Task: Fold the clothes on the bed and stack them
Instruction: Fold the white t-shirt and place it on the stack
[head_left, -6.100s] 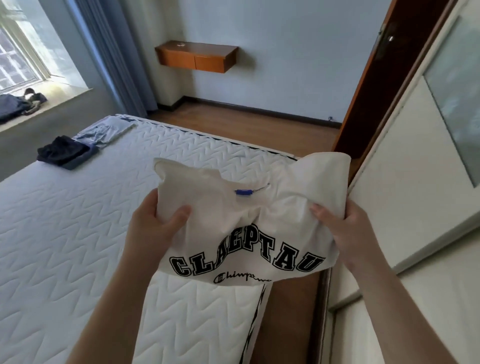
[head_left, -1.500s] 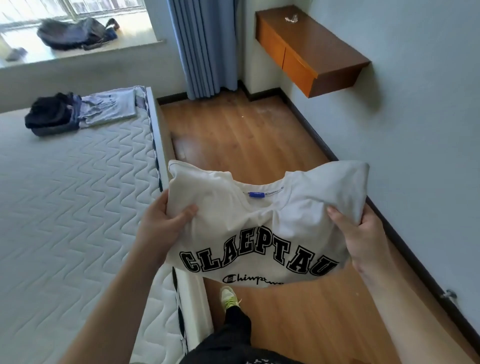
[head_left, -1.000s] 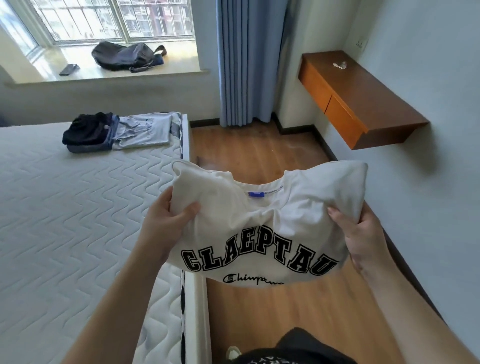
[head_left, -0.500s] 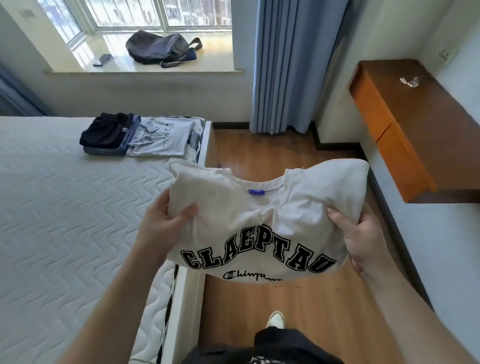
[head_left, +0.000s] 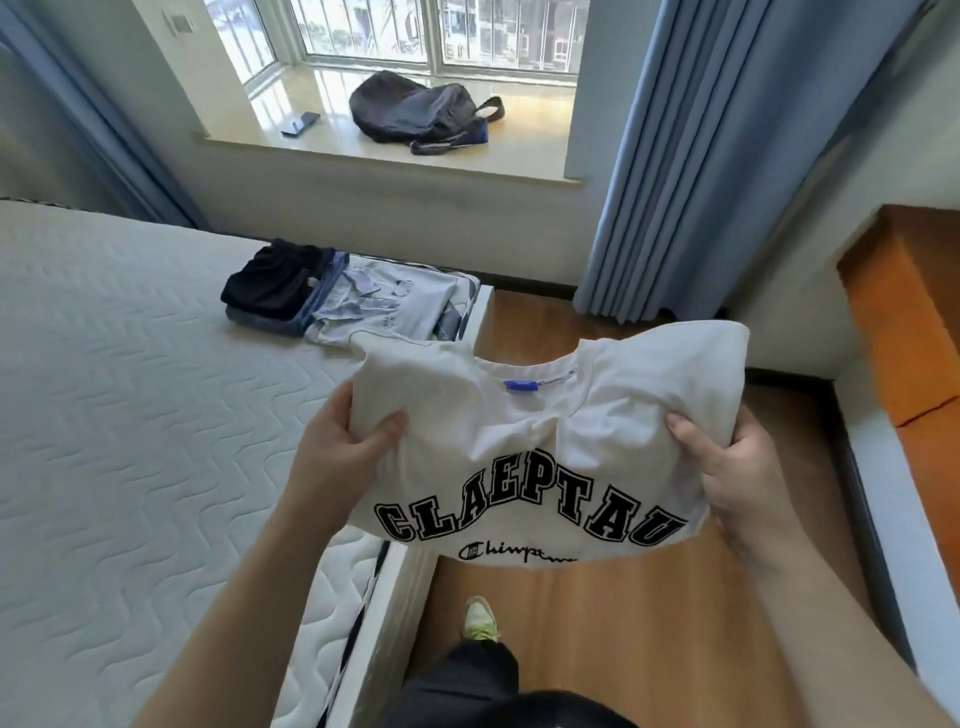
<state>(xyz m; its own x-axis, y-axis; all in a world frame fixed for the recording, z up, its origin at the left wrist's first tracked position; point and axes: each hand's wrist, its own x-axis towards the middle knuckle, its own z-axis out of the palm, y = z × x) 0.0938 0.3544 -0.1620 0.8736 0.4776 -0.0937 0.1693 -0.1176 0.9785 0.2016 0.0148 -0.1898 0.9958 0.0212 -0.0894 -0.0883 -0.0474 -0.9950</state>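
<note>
Head view. I see a folded white T-shirt (head_left: 545, 447) held up in the air, over the wooden floor (head_left: 623, 623) beside the edge of the bed (head_left: 130, 415). Black block lettering and a script line below it face the camera; a small blue neck tag shows at the collar.

Left hand (head_left: 343, 441): grasping the shirt's left side, thumb on the front face, fingers curled behind the fabric. Right hand (head_left: 727, 467): grasping the right side the same way, thumb on top, the other fingers hidden behind the cloth. The shirt hangs between both hands and touches nothing else.

On the far corner of the bed I note a stack of folded clothes (head_left: 280, 291), dark garment on top of a blue one, and just beside it a folded pale grey shirt (head_left: 395, 306) lying flat at the mattress edge. Both are well apart from the held shirt.

Other items: dark backpack (head_left: 421, 111) and a phone (head_left: 300, 123) on the window sill, blue curtain (head_left: 701, 156) to the right, orange wooden shelf (head_left: 904, 322) on the right wall. One shoe (head_left: 480, 618) of the person shows on the floor below.
</note>
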